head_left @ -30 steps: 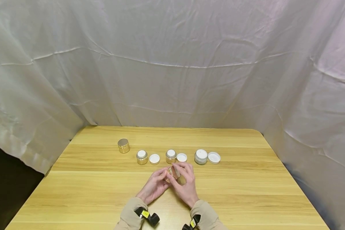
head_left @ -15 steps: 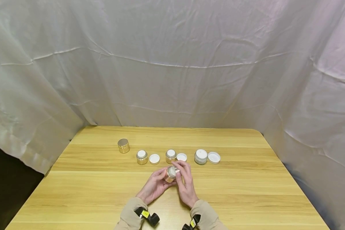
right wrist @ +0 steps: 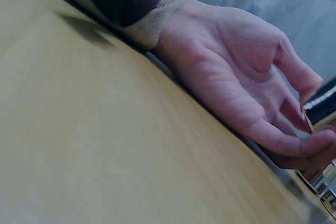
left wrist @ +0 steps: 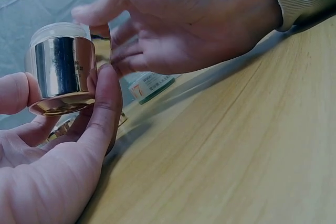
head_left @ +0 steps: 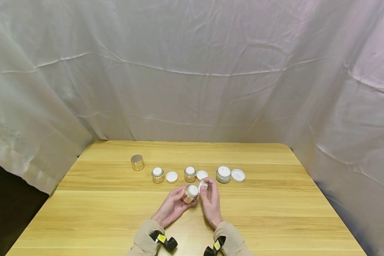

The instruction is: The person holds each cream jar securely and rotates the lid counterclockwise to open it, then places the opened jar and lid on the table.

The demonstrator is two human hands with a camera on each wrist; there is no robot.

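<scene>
Just above the table, my left hand point(head_left: 172, 207) grips a shiny gold cream jar point(head_left: 188, 198) between thumb and fingers. The jar is uncovered and tilted, its white top facing up and to the right. In the left wrist view the jar point(left wrist: 59, 72) shows a pale threaded neck. My right hand point(head_left: 211, 203) pinches the jar's lid point(head_left: 203, 184) by its edge, white inside toward the head camera. The lid is apart from the jar, just to its right. Part of the lid point(left wrist: 102, 44) shows gold beneath the right thumb in the left wrist view.
Behind the hands stand two uncovered gold jars point(head_left: 158, 177) point(head_left: 190, 177) and a frosted jar point(head_left: 223, 176), each with an upturned white lid point(head_left: 171, 177) point(head_left: 202, 175) point(head_left: 238, 175) to its right. A covered gold jar point(head_left: 137, 163) is farther left. Curtains surround the wooden table point(head_left: 275, 213).
My right hand has lifted the lid off the gold jar and drawn it to the right, turning its white inside into view. My left hand keeps holding the jar in nearly the same place.
</scene>
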